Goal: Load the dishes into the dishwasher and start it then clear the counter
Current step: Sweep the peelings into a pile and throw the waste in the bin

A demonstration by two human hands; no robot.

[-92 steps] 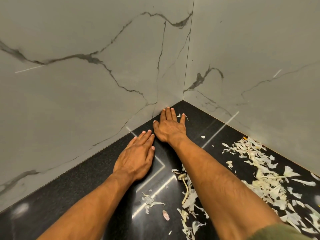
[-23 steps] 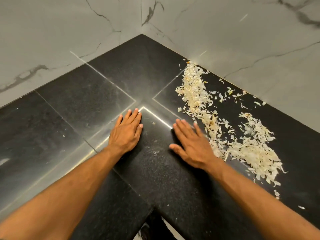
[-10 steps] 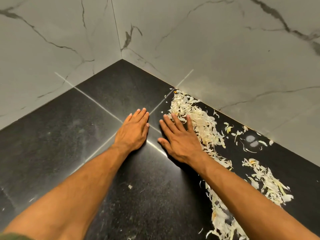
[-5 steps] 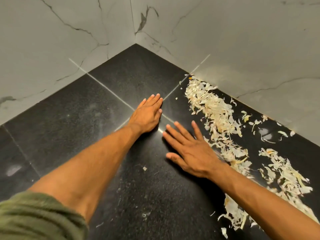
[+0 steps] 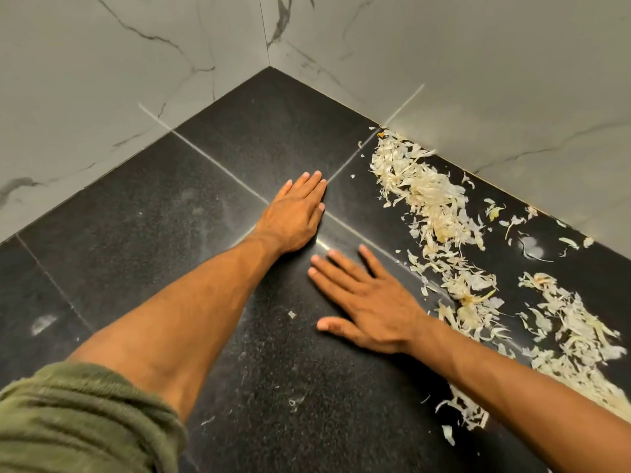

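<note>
A black stone counter point(image 5: 143, 213) fills a corner between two marble walls. My left hand point(image 5: 293, 213) lies flat on it, fingers straight and together, near a pale seam. My right hand point(image 5: 368, 302) rests flat a little nearer to me, fingers spread, its little-finger side close to a long band of pale onion or garlic peels point(image 5: 430, 203). A second heap of peels point(image 5: 573, 332) lies further right, partly behind my right forearm. Neither hand holds anything. No dishes or dishwasher are in view.
Grey-veined marble walls point(image 5: 478, 70) close the counter at the back and right. A few stray flakes point(image 5: 292, 314) lie on the dark stone near me. A green rolled sleeve point(image 5: 78, 421) covers my left upper arm.
Since half a second ago my right hand has slid slightly toward me along the peels; the left hand stays flat near the seam. Earlier both hands were deep in the corner.
</note>
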